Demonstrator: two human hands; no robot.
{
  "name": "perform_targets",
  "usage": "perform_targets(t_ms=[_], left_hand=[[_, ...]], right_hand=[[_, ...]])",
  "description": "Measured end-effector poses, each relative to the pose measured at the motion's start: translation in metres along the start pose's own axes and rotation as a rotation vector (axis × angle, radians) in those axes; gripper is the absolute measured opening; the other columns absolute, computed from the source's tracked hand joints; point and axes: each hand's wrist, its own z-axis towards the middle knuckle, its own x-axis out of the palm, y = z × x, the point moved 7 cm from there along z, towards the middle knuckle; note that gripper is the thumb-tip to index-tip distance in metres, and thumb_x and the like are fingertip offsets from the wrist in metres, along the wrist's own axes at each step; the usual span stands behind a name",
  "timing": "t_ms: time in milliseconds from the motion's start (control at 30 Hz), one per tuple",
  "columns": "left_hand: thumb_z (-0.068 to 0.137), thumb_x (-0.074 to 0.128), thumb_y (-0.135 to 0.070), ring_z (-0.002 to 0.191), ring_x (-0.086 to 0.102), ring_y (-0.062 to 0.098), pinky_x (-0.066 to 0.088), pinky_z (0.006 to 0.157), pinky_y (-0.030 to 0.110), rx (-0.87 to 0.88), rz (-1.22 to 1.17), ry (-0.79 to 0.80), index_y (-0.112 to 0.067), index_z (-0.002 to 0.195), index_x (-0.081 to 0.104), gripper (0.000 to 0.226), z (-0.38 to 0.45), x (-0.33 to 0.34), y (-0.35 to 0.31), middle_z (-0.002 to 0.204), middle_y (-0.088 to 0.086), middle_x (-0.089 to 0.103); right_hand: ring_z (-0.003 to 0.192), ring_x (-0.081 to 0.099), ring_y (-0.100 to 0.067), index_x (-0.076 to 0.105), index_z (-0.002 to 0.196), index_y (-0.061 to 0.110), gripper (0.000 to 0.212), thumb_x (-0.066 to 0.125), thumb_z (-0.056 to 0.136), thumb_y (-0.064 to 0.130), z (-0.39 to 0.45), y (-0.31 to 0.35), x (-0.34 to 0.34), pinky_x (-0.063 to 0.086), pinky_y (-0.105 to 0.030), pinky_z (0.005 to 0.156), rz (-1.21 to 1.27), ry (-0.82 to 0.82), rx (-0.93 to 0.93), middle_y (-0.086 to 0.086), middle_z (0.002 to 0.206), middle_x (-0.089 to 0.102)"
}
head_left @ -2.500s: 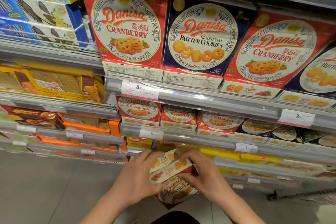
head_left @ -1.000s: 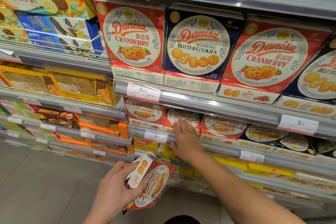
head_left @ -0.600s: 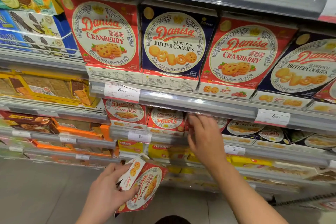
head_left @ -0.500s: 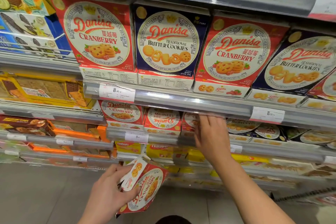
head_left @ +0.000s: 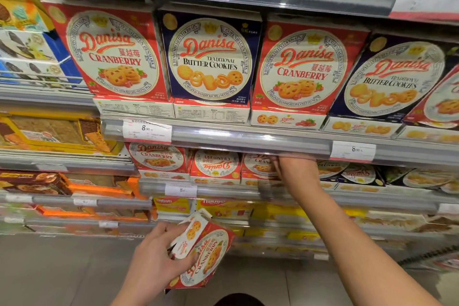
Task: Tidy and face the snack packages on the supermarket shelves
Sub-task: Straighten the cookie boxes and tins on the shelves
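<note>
My left hand (head_left: 154,256) grips a small red Danisa Cranberry box (head_left: 206,253), tilted, low in front of the shelves. My right hand (head_left: 298,171) reaches into the second shelf, its fingers against the right edge of a small red Cranberry box (head_left: 258,166); the fingertips are blurred and partly behind the price rail (head_left: 248,146). To the left of that box stands another small Cranberry box (head_left: 216,163), upside down, and then an upright one (head_left: 156,156). Small dark butter cookie boxes (head_left: 357,174) lie to the right of my hand.
Above, large Danisa boxes face forward: red Cranberry (head_left: 114,54), blue Butter Cookies (head_left: 211,57), red Cranberry (head_left: 303,67), and a tilted blue one (head_left: 395,79). Yellow and orange packs (head_left: 99,189) fill the lower left shelves. Grey floor (head_left: 62,276) lies below.
My right hand let go of the box held in both hands, rose to the second shelf and slid right along the small boxes. My left hand keeps holding the Cranberry box.
</note>
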Motion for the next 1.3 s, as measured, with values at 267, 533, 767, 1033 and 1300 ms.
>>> perform_targets(t_ms=[267,533,767,1033,1300], left_hand=[[0.061,0.069,-0.078,0.1,0.06,-0.001,0.056,0.079,0.024,-0.012,-0.005,0.003,-0.068,0.12,0.05,0.063,-0.008,0.0,0.002,0.111,-0.03,0.053],[0.065,0.077,-0.07,0.099,0.059,-0.004,0.047,0.073,0.012,-0.043,0.002,-0.02,-0.055,0.128,0.058,0.068,-0.011,-0.006,-0.003,0.109,-0.03,0.054],[0.064,0.076,-0.071,0.101,0.056,-0.01,0.048,0.073,0.012,-0.039,-0.021,-0.029,-0.053,0.128,0.06,0.068,-0.012,-0.007,-0.006,0.107,-0.028,0.057],[0.066,0.078,-0.07,0.098,0.057,-0.008,0.048,0.071,0.014,-0.037,-0.008,-0.012,-0.052,0.129,0.06,0.068,-0.008,-0.004,-0.01,0.106,-0.027,0.056],[0.066,0.073,-0.072,0.098,0.056,-0.005,0.045,0.074,0.014,-0.025,0.006,-0.001,-0.052,0.129,0.061,0.067,-0.004,0.0,-0.012,0.105,-0.029,0.053]], right_hand=[[0.056,0.063,-0.039,0.068,0.09,0.007,0.015,0.079,0.08,0.013,-0.001,-0.017,0.001,0.054,-0.042,0.046,0.136,-0.049,-0.15,-0.018,0.067,0.064],[0.056,0.063,-0.038,0.066,0.091,0.008,0.015,0.074,0.081,0.015,-0.003,-0.016,-0.011,0.054,-0.042,0.049,0.155,-0.135,-0.201,-0.017,0.067,0.063],[0.052,0.063,-0.04,0.068,0.089,0.006,0.014,0.076,0.081,0.014,-0.002,-0.021,-0.002,0.052,-0.042,0.042,0.089,-0.159,-0.206,-0.022,0.067,0.064],[0.068,0.066,-0.034,0.067,0.097,0.016,0.02,0.059,0.096,0.034,-0.012,-0.016,-0.007,0.053,-0.038,0.053,0.12,-0.071,-0.147,-0.011,0.081,0.07],[0.123,0.057,-0.031,0.068,0.125,0.007,0.033,0.063,0.093,0.014,-0.099,0.041,0.003,0.05,-0.048,0.102,0.43,-0.295,-0.497,-0.013,0.132,0.063]])
